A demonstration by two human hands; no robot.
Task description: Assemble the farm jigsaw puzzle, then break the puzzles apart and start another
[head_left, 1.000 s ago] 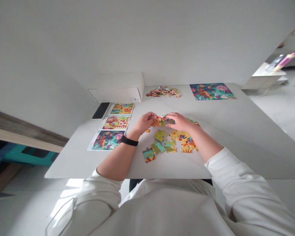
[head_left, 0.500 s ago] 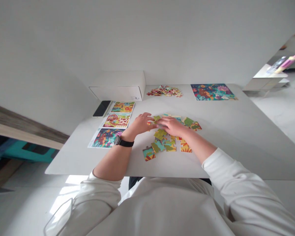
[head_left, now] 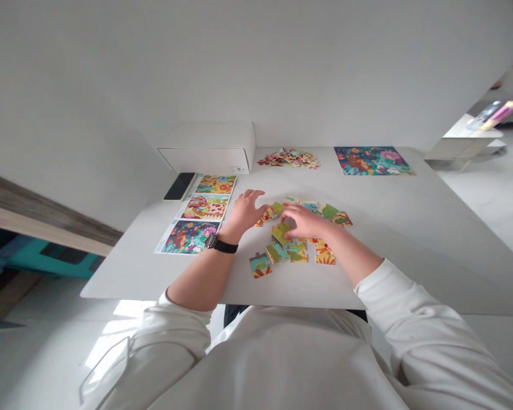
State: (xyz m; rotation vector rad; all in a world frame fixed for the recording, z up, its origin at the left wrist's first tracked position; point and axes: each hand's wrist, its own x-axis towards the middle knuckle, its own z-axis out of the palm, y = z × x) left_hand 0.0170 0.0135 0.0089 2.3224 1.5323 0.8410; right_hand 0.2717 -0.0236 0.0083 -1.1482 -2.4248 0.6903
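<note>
Left hand point(head_left: 244, 215): spread wide. Right hand point(head_left: 304, 221): curled at green puzzle piece point(head_left: 279, 233); grip unclear. Piece likely light, stiff, bendable under force; pinch opposite edges.

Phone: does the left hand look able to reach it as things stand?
Probably yes: the left hand is open, and only the flat sheet seems to lie between it and the phone.

white box point(head_left: 203, 160) by the wall point(head_left: 325, 74), phone point(head_left: 179, 187) near it, teal object point(head_left: 29, 259)
</note>
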